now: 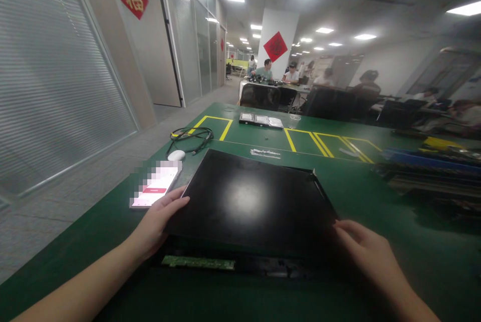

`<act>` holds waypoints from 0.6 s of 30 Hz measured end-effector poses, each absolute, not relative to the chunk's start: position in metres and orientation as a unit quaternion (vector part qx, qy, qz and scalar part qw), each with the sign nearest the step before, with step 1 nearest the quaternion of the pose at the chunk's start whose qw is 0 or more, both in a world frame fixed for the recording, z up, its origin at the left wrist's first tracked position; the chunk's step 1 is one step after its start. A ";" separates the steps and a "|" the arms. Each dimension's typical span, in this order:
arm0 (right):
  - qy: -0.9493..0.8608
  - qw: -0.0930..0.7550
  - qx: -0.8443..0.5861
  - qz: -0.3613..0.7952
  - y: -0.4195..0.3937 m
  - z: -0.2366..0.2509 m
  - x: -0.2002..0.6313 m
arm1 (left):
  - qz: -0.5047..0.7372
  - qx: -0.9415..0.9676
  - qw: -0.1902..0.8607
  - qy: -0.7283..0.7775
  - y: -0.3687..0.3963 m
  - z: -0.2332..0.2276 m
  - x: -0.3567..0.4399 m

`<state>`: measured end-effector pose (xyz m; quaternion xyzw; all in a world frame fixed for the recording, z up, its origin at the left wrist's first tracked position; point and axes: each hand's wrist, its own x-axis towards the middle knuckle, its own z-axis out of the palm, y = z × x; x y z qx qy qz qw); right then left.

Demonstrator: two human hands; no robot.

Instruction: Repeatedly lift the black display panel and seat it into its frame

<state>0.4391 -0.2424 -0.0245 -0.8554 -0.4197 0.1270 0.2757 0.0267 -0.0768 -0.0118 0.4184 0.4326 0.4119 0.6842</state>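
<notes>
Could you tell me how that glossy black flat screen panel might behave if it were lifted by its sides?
The glossy black flat screen panel looks thin and wide, so it may flex slightly. Its shiny face suggests a slippery, fragile surface. The left hand and right hand touch opposite edges.

Your panel (248, 202) lies flat on the table (356, 192) at frame centre, your left hand (158, 222) at its lower-left edge, your right hand (363, 249) at its lower-right corner. A circuit strip (198, 262) lies just below the panel. The phone (156, 184) lies left of it. Above the phone, a mouse (176, 154), then a coiled cable (191, 137). Trays (261, 120) lie further up, centre.
</notes>
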 end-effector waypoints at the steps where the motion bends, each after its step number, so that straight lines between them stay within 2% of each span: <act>1: -0.419 0.275 -0.856 0.129 -0.242 -0.024 0.439 | 0.415 0.416 0.682 0.436 -0.077 -0.012 0.027; 18: -0.410 0.287 -0.855 0.134 -0.243 -0.021 0.440 | 0.406 0.420 0.674 0.452 -0.074 -0.011 0.027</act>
